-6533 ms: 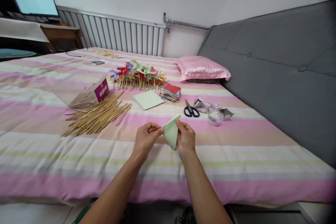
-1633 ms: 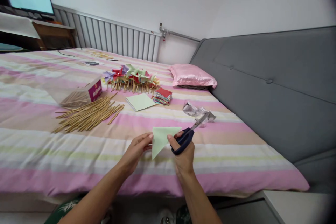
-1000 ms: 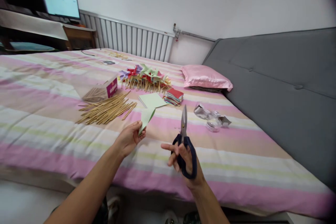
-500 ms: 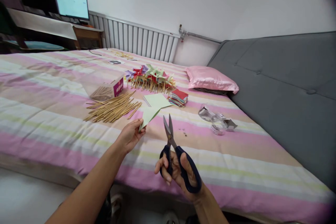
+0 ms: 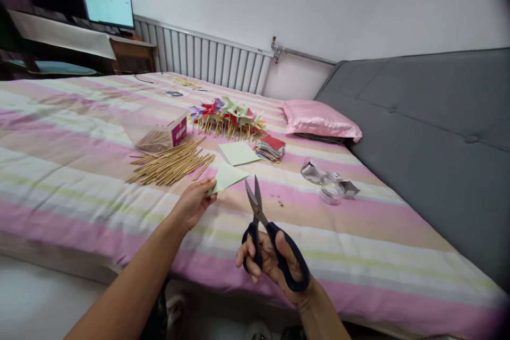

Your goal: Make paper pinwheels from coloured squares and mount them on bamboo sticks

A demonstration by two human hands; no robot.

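Note:
Between the thumb and fingers of my left hand point(image 5: 196, 202) is a corner of a folded light green paper point(image 5: 226, 177), held above the bed. My right hand point(image 5: 271, 265) has its thumb and fingers through the dark blue handles of a pair of scissors point(image 5: 257, 207). The blades point up and stand partly apart, just right of the paper's tip and not cutting it. Behind the held paper lies a stack of light green square sheets point(image 5: 239, 153). Beside it is a pile of coloured paper squares point(image 5: 271, 147).
Wooden sticks point(image 5: 171, 164) lie loose left of the paper, near a clear plastic box point(image 5: 155, 135). Finished paper pinwheels point(image 5: 229, 117) lie behind. Tape rolls point(image 5: 331, 191), tiny bits point(image 5: 280, 203) and a pink pillow point(image 5: 322, 121) are to the right.
My left hand has turned the folded green paper so its tip points right toward the scissors, and it no longer overlaps the stack. The scissors have barely moved and stay partly open.

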